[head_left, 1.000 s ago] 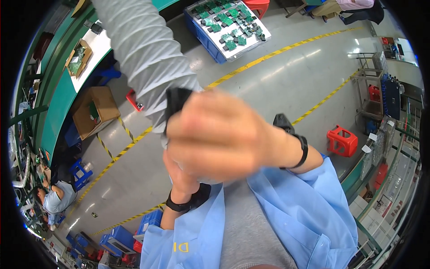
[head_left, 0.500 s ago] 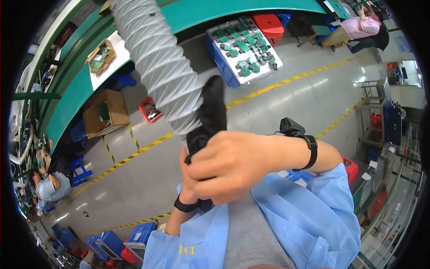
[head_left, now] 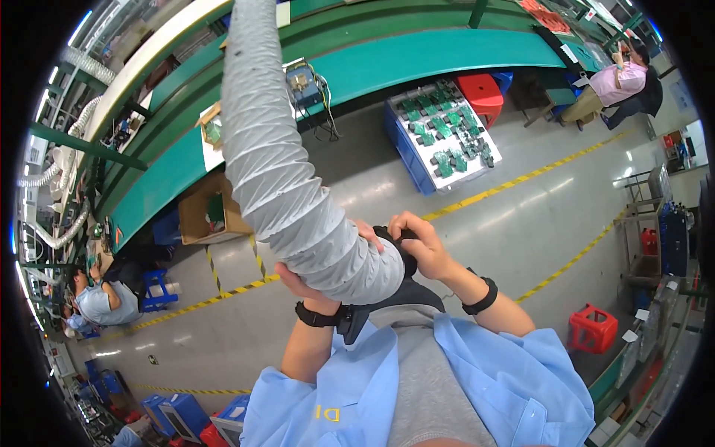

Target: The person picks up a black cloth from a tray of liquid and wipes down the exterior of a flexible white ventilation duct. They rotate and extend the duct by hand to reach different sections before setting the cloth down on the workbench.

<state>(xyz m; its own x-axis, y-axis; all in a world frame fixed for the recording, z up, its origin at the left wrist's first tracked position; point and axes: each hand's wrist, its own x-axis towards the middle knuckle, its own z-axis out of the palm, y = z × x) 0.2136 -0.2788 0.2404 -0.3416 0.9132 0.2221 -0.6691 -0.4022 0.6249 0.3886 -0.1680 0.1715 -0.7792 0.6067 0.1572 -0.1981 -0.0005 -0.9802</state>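
Grey hose [head_left: 287, 179] now ends nearer the chest [head_left: 428, 372], left hand [head_left: 304, 287] clamped around it, right hand [head_left: 424, 244] pinching black fabric [head_left: 408, 262].

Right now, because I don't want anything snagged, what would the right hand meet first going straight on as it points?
Probably the black piece at the grey hose's end; the right hand seems to touch it, though depth is unclear.

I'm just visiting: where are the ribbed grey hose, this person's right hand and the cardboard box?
Ribbed grey hose [head_left: 274, 164]: head view, middle of its ribbed wall.
Right hand [head_left: 427, 249]: head view, back of the hand.
Cardboard box [head_left: 237, 214]: head view, its side wall.
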